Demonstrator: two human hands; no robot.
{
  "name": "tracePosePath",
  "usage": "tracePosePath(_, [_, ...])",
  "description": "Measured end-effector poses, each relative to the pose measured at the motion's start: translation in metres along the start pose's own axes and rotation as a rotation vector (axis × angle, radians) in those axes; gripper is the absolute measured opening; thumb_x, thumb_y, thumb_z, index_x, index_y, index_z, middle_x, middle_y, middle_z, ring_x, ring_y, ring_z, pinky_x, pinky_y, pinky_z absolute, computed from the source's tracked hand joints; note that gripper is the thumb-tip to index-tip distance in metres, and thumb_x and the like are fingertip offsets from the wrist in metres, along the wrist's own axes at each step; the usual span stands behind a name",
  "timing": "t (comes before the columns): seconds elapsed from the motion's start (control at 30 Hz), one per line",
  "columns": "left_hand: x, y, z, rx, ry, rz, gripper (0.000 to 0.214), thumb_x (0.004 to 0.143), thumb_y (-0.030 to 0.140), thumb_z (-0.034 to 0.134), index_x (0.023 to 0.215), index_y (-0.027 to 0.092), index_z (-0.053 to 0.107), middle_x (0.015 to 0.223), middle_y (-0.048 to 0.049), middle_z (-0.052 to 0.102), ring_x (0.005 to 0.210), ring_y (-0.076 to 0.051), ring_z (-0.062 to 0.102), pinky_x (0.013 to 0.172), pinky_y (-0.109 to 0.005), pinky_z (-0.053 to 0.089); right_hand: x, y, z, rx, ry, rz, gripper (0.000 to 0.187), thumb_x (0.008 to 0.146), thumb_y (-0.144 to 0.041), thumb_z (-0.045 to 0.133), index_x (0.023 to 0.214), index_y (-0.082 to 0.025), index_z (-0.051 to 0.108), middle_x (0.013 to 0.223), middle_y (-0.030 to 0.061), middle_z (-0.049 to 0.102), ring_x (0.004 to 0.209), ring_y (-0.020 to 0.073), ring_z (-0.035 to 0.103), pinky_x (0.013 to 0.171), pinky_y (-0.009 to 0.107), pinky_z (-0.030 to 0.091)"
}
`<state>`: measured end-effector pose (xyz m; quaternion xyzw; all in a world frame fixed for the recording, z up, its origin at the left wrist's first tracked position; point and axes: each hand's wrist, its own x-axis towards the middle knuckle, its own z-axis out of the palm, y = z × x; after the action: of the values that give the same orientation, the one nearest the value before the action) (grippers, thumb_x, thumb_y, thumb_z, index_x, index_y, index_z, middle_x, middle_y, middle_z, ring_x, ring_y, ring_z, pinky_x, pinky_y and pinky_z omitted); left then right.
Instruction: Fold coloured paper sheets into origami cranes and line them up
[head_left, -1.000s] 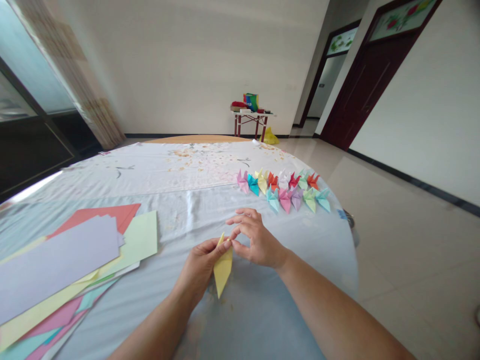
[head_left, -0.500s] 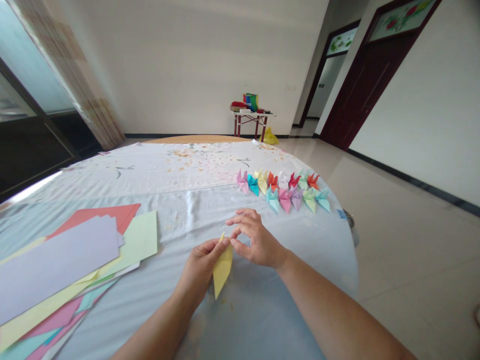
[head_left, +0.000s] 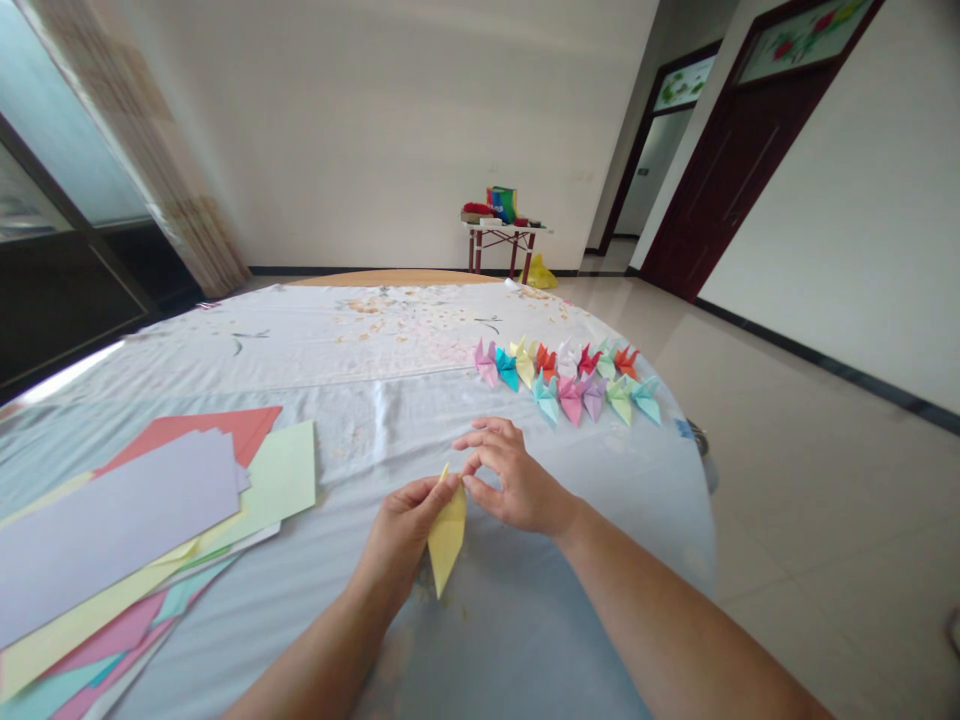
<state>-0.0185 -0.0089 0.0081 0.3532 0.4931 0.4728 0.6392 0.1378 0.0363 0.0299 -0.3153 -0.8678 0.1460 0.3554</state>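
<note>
A yellow folded paper crane (head_left: 448, 540), partly hidden by fingers, is held above the table near its front. My left hand (head_left: 411, 520) is closed on it, the thumb pressed over its upper part, while a pointed wing hangs down toward me. My right hand (head_left: 510, 480) pinches a tip at the crane's upper right between thumb and index finger; its other fingers are raised and bent. Beyond my hands, several finished paper cranes (head_left: 570, 398) in mixed colours stand in two rows on the tablecloth (head_left: 375, 440).
At the left lies a loose pile of coloured paper, with a lilac sheet (head_left: 127, 530) on top and a pale green sheet (head_left: 289, 480) beside it. The round table's edge curves along the right. A small side table (head_left: 504, 232) stands against the far wall.
The yellow paper's lower point has swung slightly to the right. Both hands keep almost the same place and grip.
</note>
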Motion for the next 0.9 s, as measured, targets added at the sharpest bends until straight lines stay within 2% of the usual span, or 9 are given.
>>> tracePosePath(0.3, [0.0014,-0.0014,0.0006,-0.044,0.018,0.009,0.037,0.063,0.046,0.067,0.082,0.014,0.067,0.054,0.0017,0.057,0.048,-0.010,0.050,0.047,-0.021,0.034,0.0001,-0.0010,-0.0005,-0.005,0.031,0.002,0.005,0.076,-0.020,0.055,0.081,-0.021,0.057,0.107,0.0045,0.058,0.117,0.0218,0.036,0.100,0.042,0.027])
tracePosePath(0.43, [0.0013,-0.0018,0.0003,-0.067,0.009,0.010,0.036,0.067,0.045,0.065,0.085,0.014,0.066,0.056,0.0017,0.057,0.050,-0.011,0.051,0.047,-0.021,0.035,0.0004,0.0012,-0.0020,0.035,0.059,0.058,0.007,0.075,-0.019,0.055,0.082,-0.021,0.058,0.107,0.0047,0.058,0.118,0.0222,0.036,0.099,0.043,0.028])
tracePosePath(0.7, [0.0018,-0.0034,-0.0006,-0.044,0.020,0.059,0.034,0.069,0.043,0.064,0.087,0.014,0.067,0.061,0.0008,0.059,0.054,-0.010,0.049,0.050,-0.020,0.035,0.0007,0.0043,0.0037,0.159,-0.037,0.158,0.006,0.079,-0.023,0.054,0.077,-0.020,0.059,0.105,0.0038,0.060,0.116,0.0197,0.038,0.098,0.041,0.030])
tracePosePath(0.9, [0.0047,-0.0052,-0.0002,-0.031,0.039,0.090,0.037,0.067,0.042,0.065,0.090,0.013,0.067,0.065,-0.0010,0.062,0.057,-0.011,0.050,0.052,-0.020,0.036,0.0009,0.0036,0.0049,0.239,-0.045,0.176,0.005,0.078,-0.022,0.055,0.078,-0.019,0.059,0.105,0.0037,0.060,0.113,0.0178,0.041,0.099,0.037,0.030])
